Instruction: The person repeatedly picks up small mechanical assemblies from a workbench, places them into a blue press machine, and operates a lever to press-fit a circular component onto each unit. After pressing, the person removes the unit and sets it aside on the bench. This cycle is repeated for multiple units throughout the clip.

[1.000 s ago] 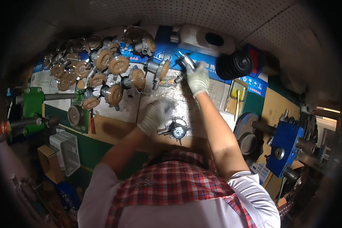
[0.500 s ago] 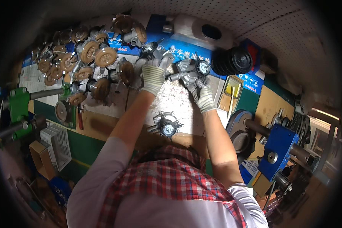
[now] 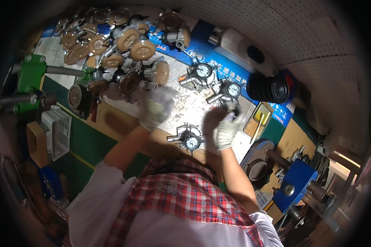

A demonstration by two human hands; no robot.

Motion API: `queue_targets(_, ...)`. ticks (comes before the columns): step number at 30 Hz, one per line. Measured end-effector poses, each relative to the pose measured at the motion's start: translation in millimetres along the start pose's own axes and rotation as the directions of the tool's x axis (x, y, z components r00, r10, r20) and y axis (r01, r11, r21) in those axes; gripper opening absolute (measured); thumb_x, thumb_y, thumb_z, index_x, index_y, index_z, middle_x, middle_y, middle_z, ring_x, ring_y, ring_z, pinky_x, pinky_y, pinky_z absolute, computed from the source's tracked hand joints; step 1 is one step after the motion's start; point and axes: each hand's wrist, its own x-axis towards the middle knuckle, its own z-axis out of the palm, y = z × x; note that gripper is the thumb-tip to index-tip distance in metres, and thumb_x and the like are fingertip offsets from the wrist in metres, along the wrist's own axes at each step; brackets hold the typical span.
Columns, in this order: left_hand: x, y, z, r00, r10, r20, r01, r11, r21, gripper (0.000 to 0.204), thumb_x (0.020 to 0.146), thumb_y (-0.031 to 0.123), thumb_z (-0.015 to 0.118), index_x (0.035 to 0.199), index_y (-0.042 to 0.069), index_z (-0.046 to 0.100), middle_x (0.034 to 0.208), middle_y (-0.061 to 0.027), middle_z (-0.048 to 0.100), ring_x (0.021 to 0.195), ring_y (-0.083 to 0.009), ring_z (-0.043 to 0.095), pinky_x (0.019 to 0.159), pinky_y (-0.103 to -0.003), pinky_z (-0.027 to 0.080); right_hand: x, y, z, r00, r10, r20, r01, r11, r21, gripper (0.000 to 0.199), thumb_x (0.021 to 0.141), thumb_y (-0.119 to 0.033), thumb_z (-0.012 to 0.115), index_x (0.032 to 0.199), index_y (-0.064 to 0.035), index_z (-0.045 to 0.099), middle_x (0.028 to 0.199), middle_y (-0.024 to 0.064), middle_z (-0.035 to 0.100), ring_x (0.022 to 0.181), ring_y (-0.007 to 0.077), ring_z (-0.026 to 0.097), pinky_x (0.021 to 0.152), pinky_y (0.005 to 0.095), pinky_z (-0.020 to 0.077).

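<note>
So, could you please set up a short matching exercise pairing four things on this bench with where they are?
Things:
1. left hand
2. right hand
3. green clamp
4. black ribbed part

Places:
a. far left edge of the bench
b. beside the tan-disc assemblies
c. far right, against the perforated wall
d. right of the nearest pump body

Pairs: 1-b, 2-d, 3-a, 4-c

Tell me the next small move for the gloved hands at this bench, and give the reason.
Probably bring the left hand down onto the metal pump housing at the near bench edge. That hand looks blurred and empty above the bench, nothing in it. The right hand sits just right of that housing, seemingly gripping a small dark tool; two similar housings lie farther back.
</note>
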Motion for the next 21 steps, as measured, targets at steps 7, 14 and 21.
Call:
queue_targets(7, -8, -102, -69, 0.782, -0.486, -0.39, 0.621, 0.558, 0.551, 0.047, 0.073, 0.024, 0.075, 0.112, 0.005, 0.058, 0.11, -0.0185, 0.06, 0.096, -0.036, 0.058, 0.085, -0.044, 0.045, -12, -143, 146, 0.662, -0.153, 0.733, 0.432, 0.878, -0.207, 0.049, 0.09, -0.033, 0.058, 0.135, -0.0175, 0.047, 0.134, 0.0337, 0.039, 0.113, 0.0422, 0.052, 0.089, 0.0465, 0.0493)
queue_targets(14, -26, -83, -81, 0.868, -0.477, -0.139, 0.494, 0.797, 0.347, 0.045, 0.07, 0.02, 0.078, 0.113, 0.015, 0.064, 0.095, -0.0123, 0.06, 0.084, -0.0293, 0.058, 0.075, -0.04, 0.049, -2, -118, 196, 0.698, -0.237, 0.675, 0.501, 0.836, -0.224, 0.029, 0.079, -0.018, 0.064, 0.104, -0.0061, 0.057, 0.094, 0.0229, 0.063, 0.087, 0.04, 0.062, 0.078, 0.0457, 0.0502)
queue_targets(21, -118, -54, -51, 0.952, -0.232, 0.199, 0.048, 0.756, 0.653, 0.036, 0.076, 0.017, 0.068, 0.112, 0.015, 0.065, 0.09, -0.0089, 0.061, 0.062, -0.0271, 0.057, 0.057, -0.04, 0.049, -23, -57, 145, 0.567, 0.394, 0.723, -0.612, 0.789, 0.05, 0.031, 0.086, -0.006, 0.053, 0.115, -0.0102, 0.044, 0.086, 0.0143, 0.061, 0.062, 0.0202, 0.058, 0.047, 0.03, 0.0473)
